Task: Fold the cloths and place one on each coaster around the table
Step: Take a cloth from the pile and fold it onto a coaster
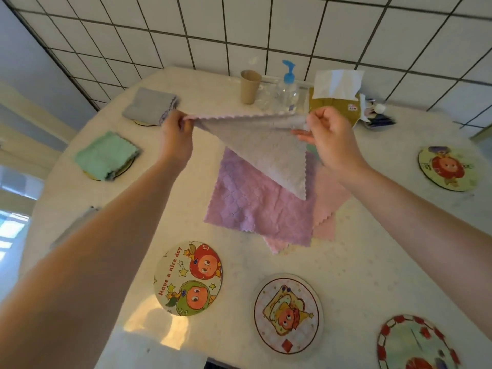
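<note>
My left hand (pixel 175 134) and my right hand (pixel 328 137) each pinch a top corner of a pale grey-pink cloth (pixel 271 150), which hangs above the table in a triangle. Under it lies a stack of flat cloths: a purple cloth (pixel 253 206) over a pink cloth (pixel 326 209). A folded grey cloth (pixel 149 105) and a folded green cloth (pixel 106 155) each sit on a coaster at the left. Bare round coasters lie near me, the fruit coaster (pixel 187 278), the toast coaster (pixel 287 314) and the red-rimmed coaster (pixel 418 344), plus the far-right coaster (pixel 447 167).
At the back of the white round table (pixel 359 262) stand a brown paper cup (pixel 250 86), a clear pump bottle with a blue top (pixel 287 89) and a tissue pack (pixel 336 97). A tiled wall rises behind. A grey folded edge (pixel 80 222) shows by my left forearm.
</note>
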